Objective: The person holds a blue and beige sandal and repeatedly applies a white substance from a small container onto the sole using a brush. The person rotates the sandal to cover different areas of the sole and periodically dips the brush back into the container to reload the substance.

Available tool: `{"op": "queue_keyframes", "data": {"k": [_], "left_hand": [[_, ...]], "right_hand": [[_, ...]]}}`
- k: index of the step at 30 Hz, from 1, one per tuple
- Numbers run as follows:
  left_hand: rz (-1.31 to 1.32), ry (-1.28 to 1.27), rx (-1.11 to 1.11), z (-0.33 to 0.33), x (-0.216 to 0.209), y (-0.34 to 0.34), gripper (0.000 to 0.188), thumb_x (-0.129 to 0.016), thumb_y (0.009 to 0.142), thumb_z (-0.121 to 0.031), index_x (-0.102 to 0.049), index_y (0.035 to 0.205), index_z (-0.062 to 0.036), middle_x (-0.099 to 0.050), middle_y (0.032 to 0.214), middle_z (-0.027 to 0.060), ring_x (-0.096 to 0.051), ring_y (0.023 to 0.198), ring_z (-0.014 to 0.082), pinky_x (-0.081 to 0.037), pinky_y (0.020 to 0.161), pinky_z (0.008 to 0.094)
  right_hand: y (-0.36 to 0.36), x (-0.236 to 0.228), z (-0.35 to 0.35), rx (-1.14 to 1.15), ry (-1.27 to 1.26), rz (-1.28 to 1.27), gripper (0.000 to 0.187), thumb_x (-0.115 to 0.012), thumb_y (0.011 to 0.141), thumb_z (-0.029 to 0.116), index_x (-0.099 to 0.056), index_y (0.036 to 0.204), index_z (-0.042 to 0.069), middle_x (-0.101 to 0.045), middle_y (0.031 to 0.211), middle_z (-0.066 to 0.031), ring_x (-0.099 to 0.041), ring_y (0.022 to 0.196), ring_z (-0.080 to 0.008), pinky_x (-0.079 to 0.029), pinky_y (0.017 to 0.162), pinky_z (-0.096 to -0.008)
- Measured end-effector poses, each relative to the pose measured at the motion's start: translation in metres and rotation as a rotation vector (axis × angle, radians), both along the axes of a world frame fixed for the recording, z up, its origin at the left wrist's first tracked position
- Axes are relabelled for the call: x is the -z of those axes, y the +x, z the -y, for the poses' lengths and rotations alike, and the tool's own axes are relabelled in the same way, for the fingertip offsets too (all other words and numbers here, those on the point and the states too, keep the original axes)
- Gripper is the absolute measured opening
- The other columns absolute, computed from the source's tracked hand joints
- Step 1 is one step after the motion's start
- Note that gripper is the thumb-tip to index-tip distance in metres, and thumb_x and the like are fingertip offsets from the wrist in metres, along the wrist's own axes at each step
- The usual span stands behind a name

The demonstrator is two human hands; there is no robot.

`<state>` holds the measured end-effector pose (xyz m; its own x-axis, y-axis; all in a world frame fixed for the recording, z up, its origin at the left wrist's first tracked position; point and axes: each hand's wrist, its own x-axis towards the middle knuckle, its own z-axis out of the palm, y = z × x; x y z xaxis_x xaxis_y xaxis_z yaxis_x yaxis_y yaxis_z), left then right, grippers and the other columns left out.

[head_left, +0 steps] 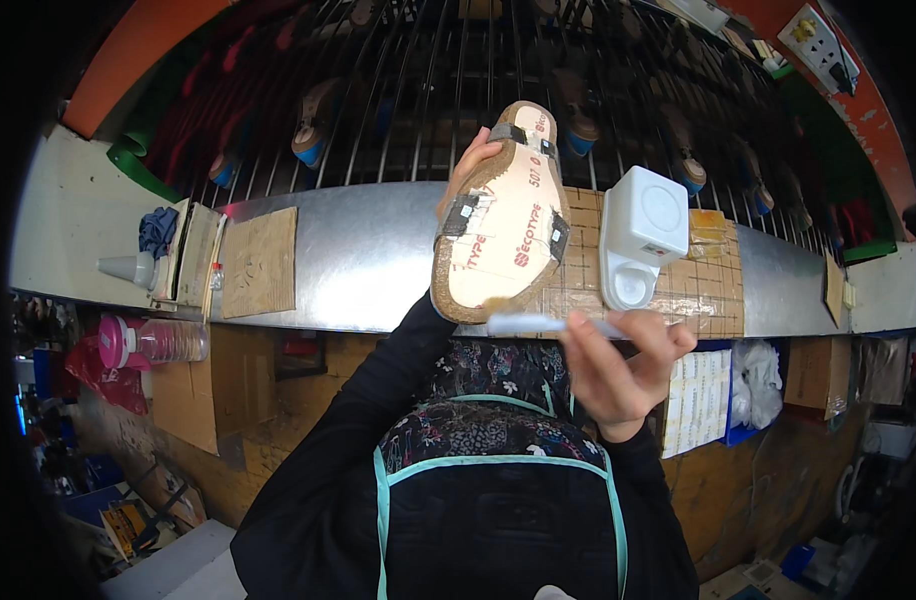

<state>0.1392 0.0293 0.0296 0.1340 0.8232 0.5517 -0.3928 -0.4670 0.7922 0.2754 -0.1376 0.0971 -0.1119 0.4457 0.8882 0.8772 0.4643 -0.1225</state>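
My left hand (468, 168) is closed round the left side of an upturned sandal sole (500, 235), held over the metal ledge. Most of that hand is hidden behind it. The sole has a cream board with red print, a brown cork rim and dark strap ends folded onto it. Between the fingers of my right hand (626, 368) is a brush with a pale handle (528, 324), blurred by motion. Its head is by the end of the sole nearest me; whether it touches cannot be told. A white plastic dispenser with a round cup (643, 235) stands to the right.
Beneath the dispenser lies a taped cardboard mat (713, 300), with a yellowish block (710, 232) on it. Beyond the metal ledge (353, 260), shoes (313, 125) sit on a rack of rods. Cardboard (261, 262) and a grey cone (128, 268) lie at left.
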Motion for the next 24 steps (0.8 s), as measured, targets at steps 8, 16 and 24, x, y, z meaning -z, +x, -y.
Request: {"op": "queue_keyframes", "data": {"k": [8,16,24], "left_hand": [[0.162,-0.218,0.270,0.006,0.003,0.003,0.072,-0.081,0.077,-0.022,-0.044,0.137,-0.0069,-0.030,0.151,0.0155,-0.040,0.136,0.0261,-0.048,0.104,0.0348],[0.278,-0.302,0.511,0.019,-0.004,0.002,0.075,-0.083,0.074,-0.018,-0.042,0.137,-0.0107,-0.029,0.151,0.0153,-0.039,0.135,0.0299,-0.051,0.103,0.0417],[0.192,-0.079,0.395,0.005,0.002,0.002,0.067,-0.079,0.080,-0.018,-0.043,0.136,-0.0085,-0.031,0.150,0.0158,-0.041,0.135,0.0271,-0.051,0.103,0.0423]], "right_hand": [[0.004,0.004,-0.004,0.088,-0.061,-0.114,0.040,-0.083,0.064,0.007,-0.076,0.102,0.017,-0.049,0.099,-0.0004,-0.055,0.074,-0.0136,-0.027,0.088,-0.0331],[0.011,0.021,-0.017,-0.045,-0.029,-0.268,0.034,-0.085,0.067,0.017,-0.076,0.100,0.020,-0.053,0.099,-0.0022,-0.052,0.079,-0.0148,-0.031,0.079,-0.0325],[0.009,0.035,-0.011,-0.120,-0.007,-0.396,0.031,-0.084,0.067,0.014,-0.077,0.098,0.017,-0.054,0.097,-0.0037,-0.051,0.081,-0.0172,-0.032,0.075,-0.0325]]}}
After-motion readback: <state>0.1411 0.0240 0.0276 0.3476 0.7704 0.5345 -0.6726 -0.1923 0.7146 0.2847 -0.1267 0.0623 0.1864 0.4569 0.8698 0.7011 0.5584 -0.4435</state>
